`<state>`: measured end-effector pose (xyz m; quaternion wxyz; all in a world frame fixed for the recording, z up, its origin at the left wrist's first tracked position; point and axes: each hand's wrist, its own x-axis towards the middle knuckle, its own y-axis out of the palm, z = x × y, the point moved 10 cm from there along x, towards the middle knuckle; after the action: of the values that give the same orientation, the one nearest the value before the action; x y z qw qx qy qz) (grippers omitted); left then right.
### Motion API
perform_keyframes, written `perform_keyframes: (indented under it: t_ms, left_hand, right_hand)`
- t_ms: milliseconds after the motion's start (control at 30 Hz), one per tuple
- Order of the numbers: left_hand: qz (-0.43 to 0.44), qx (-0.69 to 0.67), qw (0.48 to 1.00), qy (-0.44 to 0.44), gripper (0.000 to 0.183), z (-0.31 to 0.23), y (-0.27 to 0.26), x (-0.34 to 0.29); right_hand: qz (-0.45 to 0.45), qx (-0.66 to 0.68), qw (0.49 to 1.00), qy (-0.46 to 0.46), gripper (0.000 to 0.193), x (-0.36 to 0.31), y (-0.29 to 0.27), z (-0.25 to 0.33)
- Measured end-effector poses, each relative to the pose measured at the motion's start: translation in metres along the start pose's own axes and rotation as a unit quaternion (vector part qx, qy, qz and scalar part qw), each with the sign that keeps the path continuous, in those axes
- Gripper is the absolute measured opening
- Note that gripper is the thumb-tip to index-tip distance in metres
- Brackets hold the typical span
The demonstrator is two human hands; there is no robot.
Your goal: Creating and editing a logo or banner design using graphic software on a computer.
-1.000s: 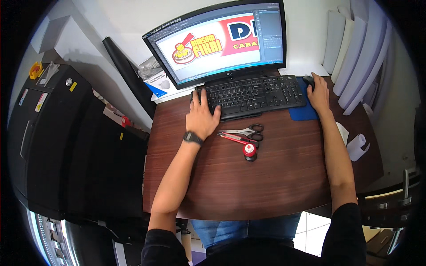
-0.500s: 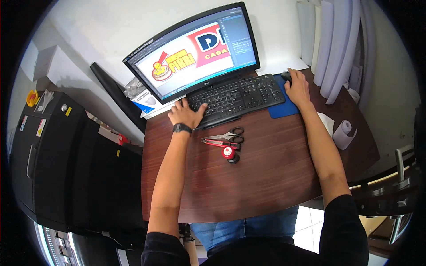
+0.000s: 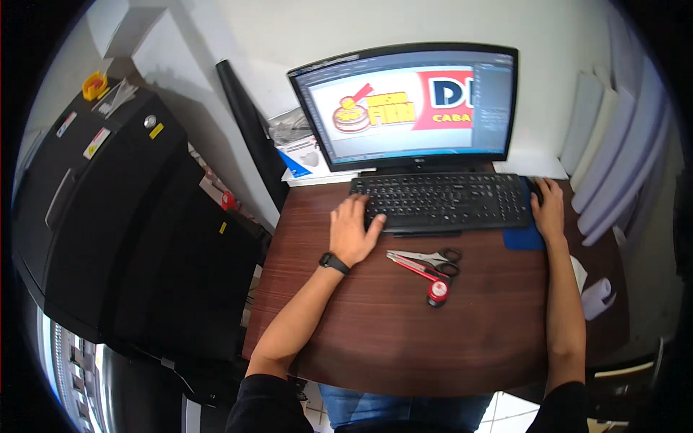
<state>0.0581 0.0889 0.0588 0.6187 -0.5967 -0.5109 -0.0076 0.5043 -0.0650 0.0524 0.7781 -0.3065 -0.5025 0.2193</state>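
Note:
My left hand [image 3: 352, 232], with a dark watch on the wrist, rests at the left end of a black keyboard [image 3: 440, 202]. Its fingers are spread over the keys and the thumb lies apart by the front edge. At the keyboard's other end, my right hand [image 3: 548, 208] is curled over a dark computer mouse [image 3: 535, 189], which it mostly covers. Under the mouse lies a blue mouse pad [image 3: 522, 239]. Behind the keyboard stands a monitor [image 3: 411, 108] showing a red, yellow and white graphic design in an editing program.
On the brown desk [image 3: 404, 339] lie scissors [image 3: 433, 258], a red cutter knife [image 3: 415, 267] and a red-and-black self-inking stamp [image 3: 437, 292]. Paper rolls [image 3: 628, 144] lean at the right, near a small white roll [image 3: 598, 299]. A large black machine [image 3: 137, 216] stands left.
The view has turned left and levelled, so the desk and monitor appear farther right and lower. Both hands keep their places on keyboard and mouse.

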Motion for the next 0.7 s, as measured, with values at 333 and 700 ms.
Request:
perform_keyframes:
  t_ms: [333,700]
  left_hand:
    - [0.056,-0.084,0.994,-0.046,0.062,0.010,0.007,0.000]
    - [0.056,-0.077,0.995,-0.027,0.064,0.010,0.010,-0.002]
  right_hand:
    - [0.028,-0.015,0.999,-0.011,0.041,0.003,0.012,-0.001]
    - [0.040,-0.045,0.998,-0.006,0.043,0.003,0.016,-0.010]
